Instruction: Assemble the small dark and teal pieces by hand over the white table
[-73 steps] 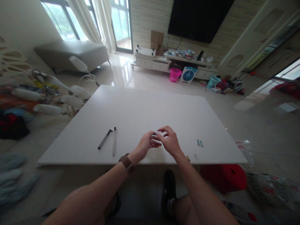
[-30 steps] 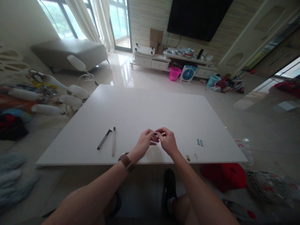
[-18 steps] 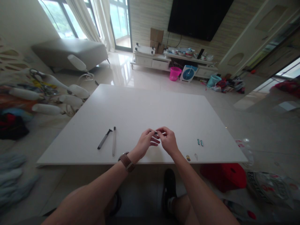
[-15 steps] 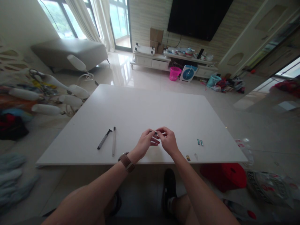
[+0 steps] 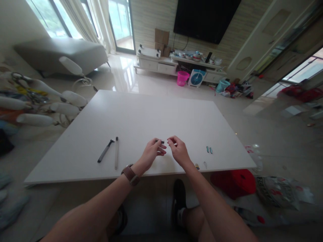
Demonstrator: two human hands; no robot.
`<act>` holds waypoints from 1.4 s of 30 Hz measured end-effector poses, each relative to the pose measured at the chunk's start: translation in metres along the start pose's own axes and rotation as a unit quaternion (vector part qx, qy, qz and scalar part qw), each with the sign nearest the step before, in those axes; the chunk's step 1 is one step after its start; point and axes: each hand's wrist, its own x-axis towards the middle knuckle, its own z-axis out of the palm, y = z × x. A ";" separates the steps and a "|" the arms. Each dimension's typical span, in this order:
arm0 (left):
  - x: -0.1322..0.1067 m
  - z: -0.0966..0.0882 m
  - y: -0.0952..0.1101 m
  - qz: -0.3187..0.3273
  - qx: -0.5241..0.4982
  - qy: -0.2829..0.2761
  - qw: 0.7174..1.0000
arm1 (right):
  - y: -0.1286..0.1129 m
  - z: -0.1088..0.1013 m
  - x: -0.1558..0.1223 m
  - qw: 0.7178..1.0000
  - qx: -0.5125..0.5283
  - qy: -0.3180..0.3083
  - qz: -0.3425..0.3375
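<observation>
Over the near part of the white table (image 5: 156, 117), my left hand (image 5: 152, 150) pinches a small dark piece (image 5: 159, 142) with a pale end; its kind is too small to make out. To its right is my right hand (image 5: 178, 149), thumb and index finger pressed together. Whether something tiny sits in that pinch is not visible. A narrow gap separates the two hands. Left of them lie a dark, razor-like tool (image 5: 105, 152) with an angled head and a pale slim stick (image 5: 116, 155) with a dark tip. Two small dark-green bars (image 5: 209, 150) lie to the right.
A small yellow figure (image 5: 197, 166) and a clear bit (image 5: 205, 164) lie near the front edge. White lamp shades (image 5: 66, 108) stand by the table's left side. A red stool (image 5: 234, 183) is below its right front.
My hands have moved apart: the right fingers have come off the small dark piece, which stays in my left hand. The whole view has shifted slightly.
</observation>
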 end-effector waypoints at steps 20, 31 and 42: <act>0.009 -0.010 0.006 -0.018 -0.020 0.027 0.999 | 0.122 -0.091 -0.007 0.949 -0.292 0.040 0.108; 0.005 -0.001 0.008 -0.060 -0.064 0.022 0.996 | -0.006 -0.022 0.005 0.997 -0.020 0.047 -0.061; -0.006 0.001 0.009 -0.034 -0.127 0.002 0.991 | -0.042 -0.002 -0.007 0.986 -0.075 -0.002 -0.151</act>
